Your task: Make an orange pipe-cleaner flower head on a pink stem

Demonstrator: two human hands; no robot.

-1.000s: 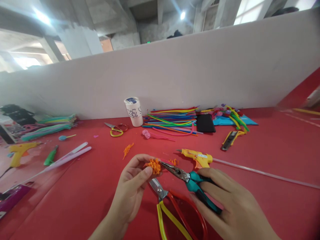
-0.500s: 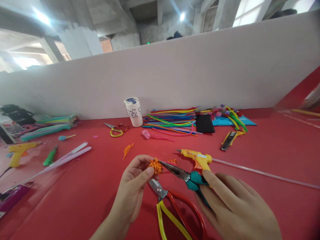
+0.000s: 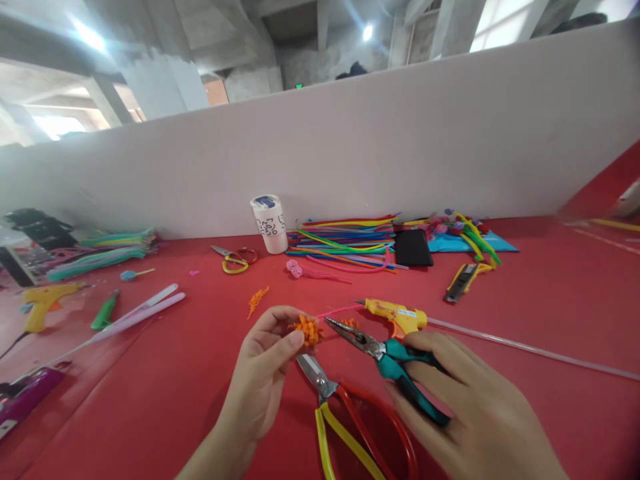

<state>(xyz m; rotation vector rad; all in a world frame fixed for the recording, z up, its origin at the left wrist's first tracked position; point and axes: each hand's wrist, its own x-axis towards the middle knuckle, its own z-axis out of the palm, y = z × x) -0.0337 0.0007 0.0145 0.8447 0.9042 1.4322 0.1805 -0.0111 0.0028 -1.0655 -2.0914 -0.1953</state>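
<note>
Between thumb and fingers, my left hand (image 3: 267,367) pinches a fluffy orange pipe-cleaner flower (image 3: 309,330). A thin pink stem (image 3: 337,311) runs from it to the right. My right hand (image 3: 475,407) is wrapped round the teal handles of needle-nose pliers (image 3: 373,347). Their tips are just right of the flower, below the pink stem and apart from it. Under both hands lie large scissors (image 3: 320,383) with one red and one yellow handle. A second orange piece (image 3: 350,323) is partly hidden behind the pliers.
A yellow glue gun (image 3: 397,317) with a long glue stick lies beyond my right hand. Pipe cleaners (image 3: 345,237), a white cup (image 3: 270,223), a black phone-like slab (image 3: 413,248) and small scissors (image 3: 235,259) line the back. Another glue gun (image 3: 47,303) is at left.
The plier tips have come away from the flower, and the handles have spread wider. More of the pink stem shows. My left hand keeps its hold on the flower.
</note>
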